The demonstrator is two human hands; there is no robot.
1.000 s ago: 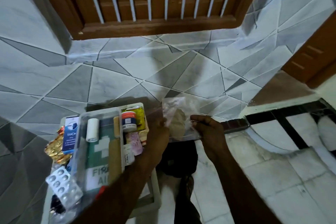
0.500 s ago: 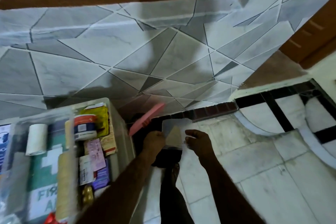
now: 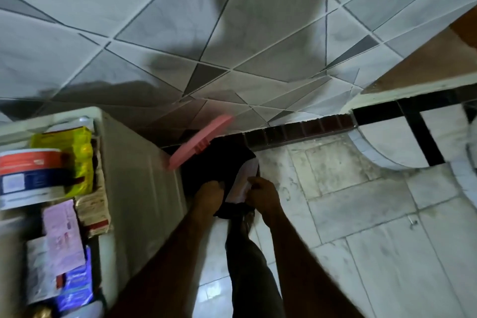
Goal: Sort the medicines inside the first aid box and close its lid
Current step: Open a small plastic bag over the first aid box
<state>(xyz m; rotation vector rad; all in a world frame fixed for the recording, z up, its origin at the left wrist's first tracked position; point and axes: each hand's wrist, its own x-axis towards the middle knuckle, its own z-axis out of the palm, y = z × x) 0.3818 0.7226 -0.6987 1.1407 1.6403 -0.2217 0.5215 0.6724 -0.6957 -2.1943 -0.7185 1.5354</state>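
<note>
The open first aid box [image 3: 139, 178] fills the lower left, blurred. Inside it lie a yellow packet [image 3: 69, 147], a red, white and blue tub [image 3: 28, 175], a pink leaflet [image 3: 63, 237] and a blue packet [image 3: 77, 289]. Down beside the box, low over a dark bin or bag [image 3: 219, 168], my left hand [image 3: 209, 196] and my right hand [image 3: 263, 193] both hold a small clear plastic bag [image 3: 244, 183]. My right hand pinches its edge. How my left fingers lie on it is hard to see.
A pink lid [image 3: 201, 141] stands tilted above the dark bin, against the tiled wall [image 3: 232, 33]. My leg [image 3: 250, 266] stands on the marble floor [image 3: 361, 214] between my arms. A black-trimmed step [image 3: 387, 111] runs at the right.
My view has dropped and moved closer to the floor. Both hands have carried the clear bag down from box height to the dark bin beside the box.
</note>
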